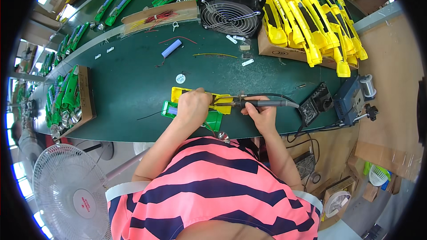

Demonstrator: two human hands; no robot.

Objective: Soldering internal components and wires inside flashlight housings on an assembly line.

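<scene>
My right hand [263, 116] is closed around the dark handle of a soldering iron [271, 103]. The iron's tip points left, over a yellow plastic housing [224, 108], close to the fingers of my left hand [193, 107]. That hand is curled with its back upward, resting over the yellow housing and a green housing [214, 122]; what its fingertips pinch is hidden. Part of a blue cylindrical battery [172, 110] shows in the green housing, left of my wrist. A shiny reflector cup [223, 137] sits at the table's near edge, by my shirt.
A box of yellow housings [307, 26] stands at the back right beside a black fan [231, 13]. The soldering station [349, 100] and iron stand [316, 102] are on the right. A carton of green housings [84, 93] stands left. A loose blue battery [171, 48] and wires lie mid-table.
</scene>
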